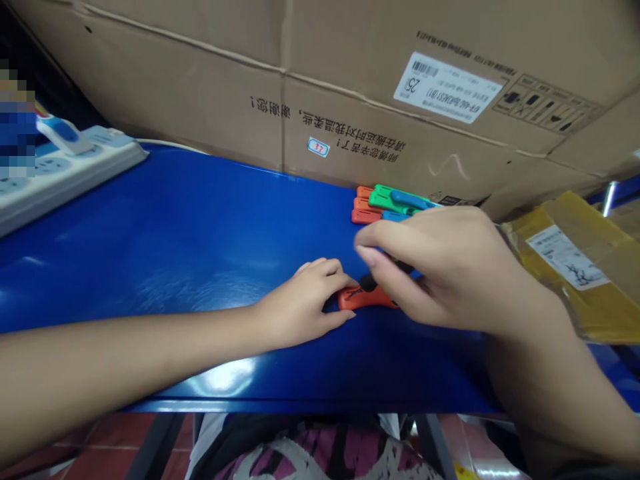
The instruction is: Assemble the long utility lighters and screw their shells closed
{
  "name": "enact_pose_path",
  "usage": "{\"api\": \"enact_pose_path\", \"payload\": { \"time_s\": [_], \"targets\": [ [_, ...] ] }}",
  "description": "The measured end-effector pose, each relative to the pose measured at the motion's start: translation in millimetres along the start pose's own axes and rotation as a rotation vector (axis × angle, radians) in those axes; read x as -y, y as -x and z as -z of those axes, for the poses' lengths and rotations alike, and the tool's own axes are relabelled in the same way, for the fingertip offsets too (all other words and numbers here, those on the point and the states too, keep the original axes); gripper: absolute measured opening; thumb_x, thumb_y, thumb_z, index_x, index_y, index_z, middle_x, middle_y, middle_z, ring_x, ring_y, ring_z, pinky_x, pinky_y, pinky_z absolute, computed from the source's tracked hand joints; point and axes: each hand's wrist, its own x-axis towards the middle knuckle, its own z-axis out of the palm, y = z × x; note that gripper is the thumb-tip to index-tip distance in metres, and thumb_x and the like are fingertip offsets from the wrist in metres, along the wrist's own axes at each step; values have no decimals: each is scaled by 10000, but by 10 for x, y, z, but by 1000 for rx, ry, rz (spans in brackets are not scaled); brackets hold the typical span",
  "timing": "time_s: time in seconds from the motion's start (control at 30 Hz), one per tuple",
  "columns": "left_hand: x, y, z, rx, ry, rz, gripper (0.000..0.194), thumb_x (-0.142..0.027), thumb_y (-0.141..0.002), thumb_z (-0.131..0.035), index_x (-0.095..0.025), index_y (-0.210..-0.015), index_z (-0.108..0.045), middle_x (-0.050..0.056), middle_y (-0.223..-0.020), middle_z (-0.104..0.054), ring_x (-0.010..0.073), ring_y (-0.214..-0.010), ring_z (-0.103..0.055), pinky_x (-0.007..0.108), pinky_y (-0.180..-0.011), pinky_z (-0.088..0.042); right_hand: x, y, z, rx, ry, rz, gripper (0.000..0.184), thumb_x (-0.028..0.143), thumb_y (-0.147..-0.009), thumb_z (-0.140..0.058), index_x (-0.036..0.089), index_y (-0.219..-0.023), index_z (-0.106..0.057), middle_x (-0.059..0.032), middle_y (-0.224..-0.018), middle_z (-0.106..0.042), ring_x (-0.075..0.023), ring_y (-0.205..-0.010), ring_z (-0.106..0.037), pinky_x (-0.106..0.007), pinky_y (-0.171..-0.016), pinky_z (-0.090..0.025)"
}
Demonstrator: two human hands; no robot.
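My left hand (313, 300) rests on the blue table, thumb and fingers closed about the near end of an orange plastic handle-shaped piece (367, 299) that lies flat. A dark mark or slit shows on the piece's left end. Above its right part is my right hand (440, 267), slightly blurred, fingers curled round a slim dark tool (369, 283). The tool's dark end points down and left at the orange piece; whether it touches I cannot tell. The palm hides most of the tool, so its kind is unclear.
Behind my right hand lies a stack of similar orange, green (383, 198) and blue pieces. A large cardboard box (200, 100) walls off the table's back. A taped parcel (575, 267) sits at right. At left is a white power strip (75, 167) with a plug.
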Motion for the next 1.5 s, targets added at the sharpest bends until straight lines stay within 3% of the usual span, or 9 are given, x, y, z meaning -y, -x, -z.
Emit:
{"api": "enact_pose_path", "payload": {
  "time_s": [0.13,0.27,0.43,0.6,0.77,1.0,1.2,1.37,1.5],
  "targets": [
    [-7,10,10,2,-10,-6,276,-299,-925,-679,-209,-1183,-639,59,-1080,-621,250,-1067,-566,435,-981,-483,-40,74,16,78,-140,-62,427,201,-897,-465,152,-1315,-536,-41,-852,-717,-191,-645,-638,-321,-525,-422],
    [1,2,13,-6,-39,-22,314,-307,-932,-671,-214,-1230,-636,75,-1142,-623,262,-1095,-574,436,-973,-486,-57,126,3,24,-58,-125,240,372,-977,-489,225,-1125,-607,-35,-834,-704,-207,-678,-667,-309,-542,-452],
    [-13,-8,23,10,-33,9,329,-333,-932,-674,-199,-1231,-642,78,-1110,-613,260,-1073,-570,441,-959,-496,-49,137,17,82,-226,-106,345,207,-956,-422,154,-1286,-507,-109,-1172,-642,-199,-851,-661,-337,-668,-540],
    [-17,-5,25,2,-37,-7,292,-333,-935,-666,-195,-1190,-641,68,-1066,-610,251,-1032,-579,435,-933,-506,-54,141,12,56,-72,-116,189,371,-995,-456,250,-1046,-591,-9,-810,-681,-184,-708,-660,-296,-610,-505],
    [-8,-10,23,9,-49,1,289,-339,-937,-661,-211,-1194,-635,70,-1080,-607,255,-1045,-576,439,-938,-505,-44,149,7,41,-169,-98,426,279,-964,-418,195,-1380,-441,-87,-1210,-673,-200,-843,-702,-324,-618,-546],
    [-18,-9,24,7,-19,0,279,-305,-926,-679,-197,-1180,-639,55,-1046,-595,237,-1019,-550,423,-947,-483,13,194,-66,-15,-209,-252,258,346,-999,-472,236,-1231,-505,-91,-1093,-690,-240,-876,-704,-346,-632,-545],
    [-23,-10,19,5,-11,1,228,-289,-921,-677,-202,-1131,-653,47,-1022,-585,231,-1004,-546,413,-948,-476,71,292,-176,-241,-140,-276,81,325,-949,-594,268,-986,-550,6,-789,-635,-142,-531,-540,-304,-483,-411],
    [-12,-16,15,18,-20,4,249,-293,-924,-674,-191,-1150,-654,52,-1020,-577,230,-993,-543,413,-946,-474,45,304,-238,-215,-251,-289,234,239,-973,-470,256,-1199,-527,-52,-1002,-670,-181,-716,-629,-324,-600,-506],
    [-4,-14,7,16,-24,0,244,-270,-925,-666,-187,-1154,-657,50,-1010,-570,231,-992,-536,412,-937,-467,33,294,-266,-292,-183,-216,106,316,-940,-625,273,-1021,-571,-9,-862,-682,-162,-645,-629,-289,-533,-481]
  ]
}}
